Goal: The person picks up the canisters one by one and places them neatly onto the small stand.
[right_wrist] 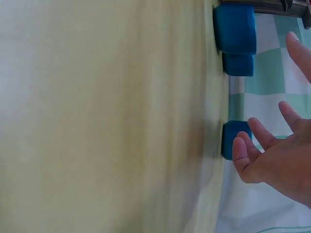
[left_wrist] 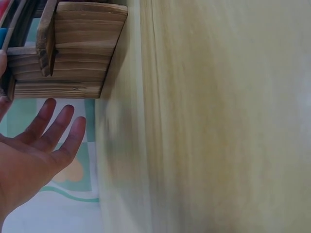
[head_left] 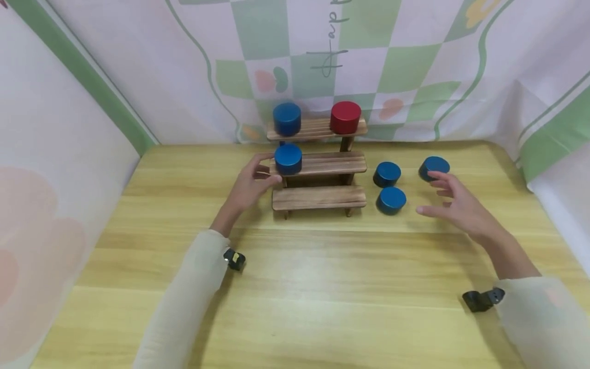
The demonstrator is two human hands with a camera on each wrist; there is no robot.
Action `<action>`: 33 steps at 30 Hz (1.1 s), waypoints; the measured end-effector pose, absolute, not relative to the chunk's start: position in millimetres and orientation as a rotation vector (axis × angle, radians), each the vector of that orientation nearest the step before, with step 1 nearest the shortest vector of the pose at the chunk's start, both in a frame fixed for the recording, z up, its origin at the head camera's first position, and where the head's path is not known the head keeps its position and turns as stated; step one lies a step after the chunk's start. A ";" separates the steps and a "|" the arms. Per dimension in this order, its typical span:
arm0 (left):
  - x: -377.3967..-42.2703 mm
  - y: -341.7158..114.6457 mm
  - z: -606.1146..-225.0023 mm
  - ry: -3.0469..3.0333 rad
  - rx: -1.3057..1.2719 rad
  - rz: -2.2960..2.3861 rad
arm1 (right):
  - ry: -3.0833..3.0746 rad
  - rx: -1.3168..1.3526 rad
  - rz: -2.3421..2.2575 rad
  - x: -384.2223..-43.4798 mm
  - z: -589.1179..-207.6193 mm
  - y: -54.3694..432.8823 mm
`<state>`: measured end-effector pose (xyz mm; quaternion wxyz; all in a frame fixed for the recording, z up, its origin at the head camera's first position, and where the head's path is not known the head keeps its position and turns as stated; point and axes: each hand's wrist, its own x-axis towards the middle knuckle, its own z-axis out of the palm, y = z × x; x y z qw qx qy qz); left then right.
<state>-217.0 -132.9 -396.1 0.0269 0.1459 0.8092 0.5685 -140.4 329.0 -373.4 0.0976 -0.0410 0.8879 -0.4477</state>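
My left hand is at the left end of a three-step wooden rack, its thumb and forefinger right at the end of the middle step, beside a blue cylinder. In the left wrist view its other fingers spread loosely below the rack. On the top step stand another blue cylinder and a red cylinder. My right hand hovers with spread fingers, holding nothing, and overlaps a blue cylinder on the table. Two more blue cylinders, one behind and one in front, stand between it and the rack.
The wooden table runs back to a checked green-and-white curtain close behind the rack. Pale fabric hangs along the left side, and more cloth is at the right. Each wrist wears a small black camera.
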 end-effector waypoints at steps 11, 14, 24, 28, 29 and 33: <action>-219.2 -132.1 -397.1 2.495 0.440 1.761 | 2.631 -0.114 -1.266 -134.7 -385.3 327.5; -218.1 -133.6 -397.3 2.495 0.425 1.762 | 2.625 -0.139 -1.271 -136.7 -387.0 324.0; -216.4 -133.3 -397.3 2.474 0.414 1.776 | 2.624 -0.183 -1.241 -141.5 -386.7 312.4; -215.5 -133.8 -397.8 2.470 0.412 1.782 | 2.627 -0.206 -1.225 -144.0 -388.4 307.9; -215.5 -133.8 -398.1 2.468 0.412 1.784 | 2.632 -0.205 -1.222 -144.7 -388.8 306.6; -215.4 -132.7 -398.6 2.465 0.419 1.798 | 2.648 -0.199 -1.225 -146.9 -390.4 301.3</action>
